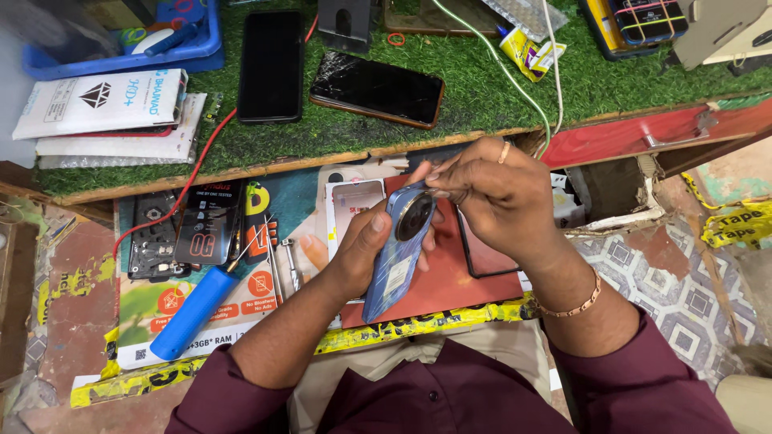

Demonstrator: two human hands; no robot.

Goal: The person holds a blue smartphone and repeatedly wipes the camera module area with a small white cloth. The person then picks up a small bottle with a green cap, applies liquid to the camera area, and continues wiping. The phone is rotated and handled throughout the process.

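blue phone (397,259) held back-up over the tabletop (450,281), left hand (366,253) grip wrapped round its lower body. right hand (490,193) grip pinched at top edge beside round camera ring (415,217). best kept steady, light pressure, no prying against lens.

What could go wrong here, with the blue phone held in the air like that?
1. The left hand holds the blue phone with the round camera ring tilted above the red mat; if that grip loosens, it may drop.
2. The right hand pinches at the phone's top edge, close to the camera ring; a slip could scratch the lens.
3. The thin metal tools lying beside the left forearm could get knocked.
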